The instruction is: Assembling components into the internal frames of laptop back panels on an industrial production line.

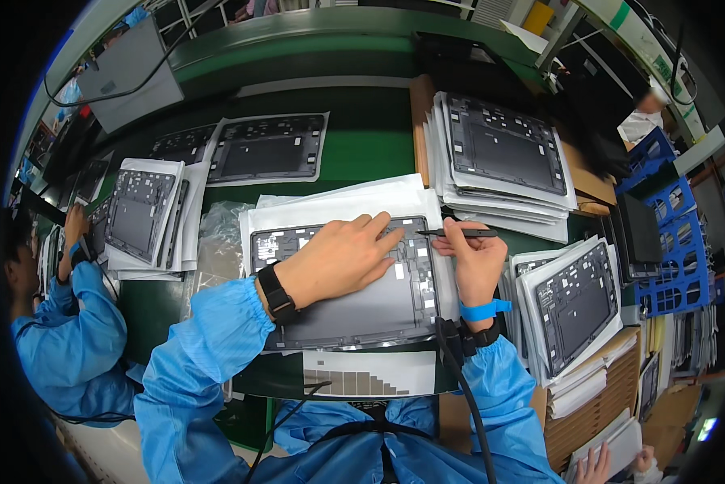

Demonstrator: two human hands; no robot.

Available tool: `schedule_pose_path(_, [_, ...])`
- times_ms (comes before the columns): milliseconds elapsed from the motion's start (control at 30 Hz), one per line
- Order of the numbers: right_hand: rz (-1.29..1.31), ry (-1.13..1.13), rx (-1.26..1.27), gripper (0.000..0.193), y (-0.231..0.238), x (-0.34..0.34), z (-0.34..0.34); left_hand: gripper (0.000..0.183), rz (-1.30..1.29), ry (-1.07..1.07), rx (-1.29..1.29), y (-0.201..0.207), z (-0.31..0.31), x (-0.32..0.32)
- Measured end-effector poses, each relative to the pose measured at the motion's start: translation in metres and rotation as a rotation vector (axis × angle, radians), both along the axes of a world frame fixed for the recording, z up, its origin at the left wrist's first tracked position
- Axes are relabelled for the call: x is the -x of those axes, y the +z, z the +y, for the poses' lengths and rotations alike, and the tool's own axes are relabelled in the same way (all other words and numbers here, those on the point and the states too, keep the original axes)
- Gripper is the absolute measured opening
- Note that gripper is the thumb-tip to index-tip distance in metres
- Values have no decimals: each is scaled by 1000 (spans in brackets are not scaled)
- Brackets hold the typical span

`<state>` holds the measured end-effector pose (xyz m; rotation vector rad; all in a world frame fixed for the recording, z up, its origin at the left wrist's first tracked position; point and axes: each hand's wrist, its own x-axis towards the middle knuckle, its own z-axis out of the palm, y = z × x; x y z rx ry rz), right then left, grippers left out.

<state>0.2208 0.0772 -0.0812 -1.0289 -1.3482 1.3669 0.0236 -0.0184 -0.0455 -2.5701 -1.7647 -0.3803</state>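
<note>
In front of me a dark grey tablet housing (354, 310) lies inner side up on white foam sheets (342, 200), with small pale pads and strips along its edges. My left hand (340, 254) rests across its upper middle, fingers spread and fingertips on the housing, hiding part of it. Slim black tweezers (469, 233) are pinched in my right hand (478, 262) at the housing's right side. Their pointed tip is over the upper right corner; whether it touches or holds anything is too small to tell.
Stacks of housings on white sheets stand at back right (503, 153), right (576, 306) and left (140, 214). Another housing (267, 149) lies behind. Clear plastic (221, 242) lies left of my work. A person in a blue sleeve (80, 331) works at left; a blue crate (677, 242) stands right.
</note>
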Motion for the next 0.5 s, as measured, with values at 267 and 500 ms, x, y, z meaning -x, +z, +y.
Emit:
schedule_pose_path(267, [-25,-36,-18,19,0,3,-4,44,11,-2,-5,-3,6,-2])
schedule_pose_path(500, [-40,-103,-61,18,1,9,-10,44,70,-18,-5,-3,10,-4])
